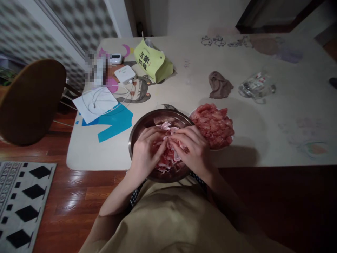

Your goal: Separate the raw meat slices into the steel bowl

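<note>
Both hands share one grip on the same piece of raw meat: the left hand and the right hand meet fingertip to fingertip above the metal bowl, fingers curled and pinching a pale, fatty strip between them, as if pulling or separating it. A ring shows on one finger of the left hand. The meat in the bowl is a loose heap of pink and white slices, lying under and between the hands, and the bowl itself sits at the near edge of the surface, with its front rim overhanging toward the person's lap.

Just beyond and to the right, touching or nearly touching the bowl, a plate carries a mound of redder meat pieces.

Farther back lie a crumpled brown cloth and a crinkled clear plastic wrapper. To the left are a sheet of white paper with a cable on it, a small white box, and a green tissue pack.

The risk I would judge greatest is the bowl tipping or sliding off the edge, since a downward pull on the meat presses on its overhanging side. Wet, slippery slices could also slip from the pinch and drop on the apron.
</note>
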`<state>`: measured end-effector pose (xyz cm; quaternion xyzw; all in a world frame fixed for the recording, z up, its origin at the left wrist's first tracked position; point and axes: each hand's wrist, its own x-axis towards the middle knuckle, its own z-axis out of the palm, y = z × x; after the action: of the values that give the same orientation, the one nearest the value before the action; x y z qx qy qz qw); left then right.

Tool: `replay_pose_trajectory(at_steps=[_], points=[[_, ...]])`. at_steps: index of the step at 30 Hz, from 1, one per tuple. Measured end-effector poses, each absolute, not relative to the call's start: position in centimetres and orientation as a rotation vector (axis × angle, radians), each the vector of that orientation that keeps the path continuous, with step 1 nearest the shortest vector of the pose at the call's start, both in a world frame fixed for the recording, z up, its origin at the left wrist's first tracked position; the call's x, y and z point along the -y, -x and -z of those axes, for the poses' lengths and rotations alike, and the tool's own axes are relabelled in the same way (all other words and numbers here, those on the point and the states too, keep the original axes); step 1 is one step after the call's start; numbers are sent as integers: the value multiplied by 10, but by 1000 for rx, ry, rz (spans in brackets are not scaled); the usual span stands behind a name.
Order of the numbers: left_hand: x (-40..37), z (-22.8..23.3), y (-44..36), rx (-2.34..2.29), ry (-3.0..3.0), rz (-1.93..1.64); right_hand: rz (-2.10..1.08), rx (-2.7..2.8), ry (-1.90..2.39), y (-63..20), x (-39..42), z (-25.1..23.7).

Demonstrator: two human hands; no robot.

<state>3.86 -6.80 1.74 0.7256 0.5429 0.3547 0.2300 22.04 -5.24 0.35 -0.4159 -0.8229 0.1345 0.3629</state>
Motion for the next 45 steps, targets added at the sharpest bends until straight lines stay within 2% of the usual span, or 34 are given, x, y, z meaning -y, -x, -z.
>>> replay_pose_trajectory(at_steps=[9,29,39,45], points=[[71,-22,-42,-1429,-2029,-1021,-210,2108,1023,-224,55,2],[74,-24,-45,-1422,-2096,-1018,-259,1968,1055,-228,56,1],[66,-1,-27,-1610,-2300,-730,92,1685,1483,-308,35,-10],[65,0,-17,-1600,-2358,-795,22,1769,1513,-331,26,7]])
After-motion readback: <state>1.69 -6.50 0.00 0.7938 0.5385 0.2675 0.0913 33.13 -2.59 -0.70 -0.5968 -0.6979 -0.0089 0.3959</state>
